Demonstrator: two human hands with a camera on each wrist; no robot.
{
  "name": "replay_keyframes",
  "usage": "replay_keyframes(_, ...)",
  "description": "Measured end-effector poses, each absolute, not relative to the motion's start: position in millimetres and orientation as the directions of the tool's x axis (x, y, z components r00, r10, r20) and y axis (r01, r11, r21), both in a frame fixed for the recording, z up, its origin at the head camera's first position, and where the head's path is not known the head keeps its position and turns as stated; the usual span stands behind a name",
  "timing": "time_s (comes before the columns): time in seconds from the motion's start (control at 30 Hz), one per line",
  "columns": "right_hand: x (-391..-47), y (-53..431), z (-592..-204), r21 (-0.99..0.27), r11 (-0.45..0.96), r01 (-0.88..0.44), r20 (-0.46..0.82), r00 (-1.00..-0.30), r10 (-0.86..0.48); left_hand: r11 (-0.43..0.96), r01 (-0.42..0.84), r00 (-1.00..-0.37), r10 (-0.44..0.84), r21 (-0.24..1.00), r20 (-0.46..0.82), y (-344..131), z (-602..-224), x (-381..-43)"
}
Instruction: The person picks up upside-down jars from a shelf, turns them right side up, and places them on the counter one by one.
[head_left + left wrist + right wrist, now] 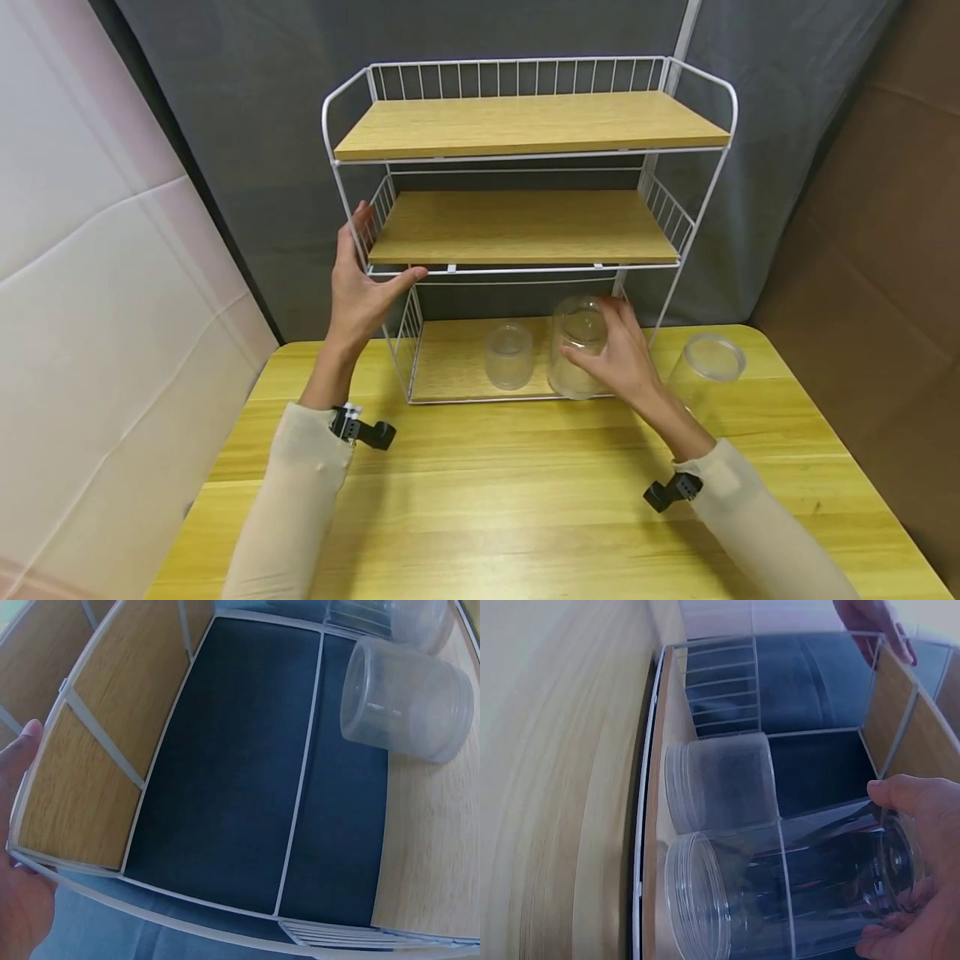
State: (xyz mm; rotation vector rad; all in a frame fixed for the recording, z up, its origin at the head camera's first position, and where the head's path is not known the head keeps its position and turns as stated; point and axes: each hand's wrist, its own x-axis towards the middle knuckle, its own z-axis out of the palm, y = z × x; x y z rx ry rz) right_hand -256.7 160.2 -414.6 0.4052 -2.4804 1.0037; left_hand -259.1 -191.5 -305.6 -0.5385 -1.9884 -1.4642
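A white wire rack [525,268] with three wooden shelves stands on the table. My left hand [358,292] grips its left side at the middle shelf, thumb along the front rail and fingers behind the side frame. On the bottom shelf, my right hand [618,350] holds a tall clear jar [572,367] around its upper end. The right wrist view shows this tall jar's ridged end [694,896] against the shelf board. Just left of it stands a shorter clear jar [508,358], which the left wrist view shows as a frosted-looking jar [409,701].
Outside the rack on the right, another clear jar [708,367] stands on the wooden table [480,500]. The top shelf [525,123] and middle shelf [525,225] lie above the jars. A grey curtain hangs behind, with a brown panel [862,250] at right and white sheeting [112,292] at left.
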Motion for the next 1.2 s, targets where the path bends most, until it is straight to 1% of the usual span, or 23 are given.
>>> replay_keyframes(0.17, -246, 159, -411, -0.563, 0.693, -0.450, 0.514, -0.847, -0.132, 0.254, 0.661, -0.723, -0.036, 0.706, 0.690, -195, -308, -256)
replay_keyframes(0.3, -236, 159, -408, -0.553, 0.695, -0.460, 0.511, -0.846, -0.153, 0.270, 0.677, -0.694, -0.075, 0.684, 0.716, -199, -308, -248)
replay_keyframes(0.4, -229, 160, -406, -0.557, 0.694, -0.456, 0.499, -0.852, -0.159, 0.317, 0.699, -0.650, -0.092, 0.641, 0.754, -198, -306, -237)
replay_keyframes(0.53, -220, 162, -405, -0.580, 0.675, -0.456, 0.482, -0.860, -0.167, 0.306, 0.756, -0.570, -0.126, 0.578, 0.812, -199, -310, -228)
replay_keyframes(0.67, -213, 163, -404, -0.624, 0.638, -0.451, 0.456, -0.873, -0.171, 0.234, 0.818, -0.479, -0.228, 0.525, 0.848, -197, -322, -224)
replay_keyframes(0.73, -210, 163, -403, -0.655, 0.612, -0.444, 0.440, -0.882, -0.169, 0.202, 0.845, -0.442, -0.256, 0.495, 0.860, -193, -330, -221)
replay_keyframes(0.8, -206, 164, -401, -0.679, 0.590, -0.437, 0.427, -0.889, -0.167, 0.171, 0.863, -0.427, -0.260, 0.476, 0.866, -184, -336, -215)
replay_keyframes(0.93, -198, 164, -397, -0.726, 0.532, -0.436, 0.417, -0.894, -0.163, 0.121, 0.872, -0.451, -0.173, 0.474, 0.875, -166, -353, -202)
replay_keyframes(1.0, -194, 164, -395, -0.765, 0.476, -0.434, 0.409, -0.898, -0.161, 0.104, 0.864, -0.484, -0.100, 0.492, 0.870, -159, -361, -196)
replay_keyframes(1.17, -188, 163, -387, -0.869, 0.285, -0.406, 0.372, -0.913, -0.166, 0.094, 0.820, -0.571, 0.075, 0.564, 0.817, -146, -380, -185)
replay_keyframes(1.2, -187, 163, -386, -0.874, 0.272, -0.402, 0.370, -0.915, -0.162, 0.100, 0.807, -0.590, 0.100, 0.582, 0.801, -145, -384, -183)
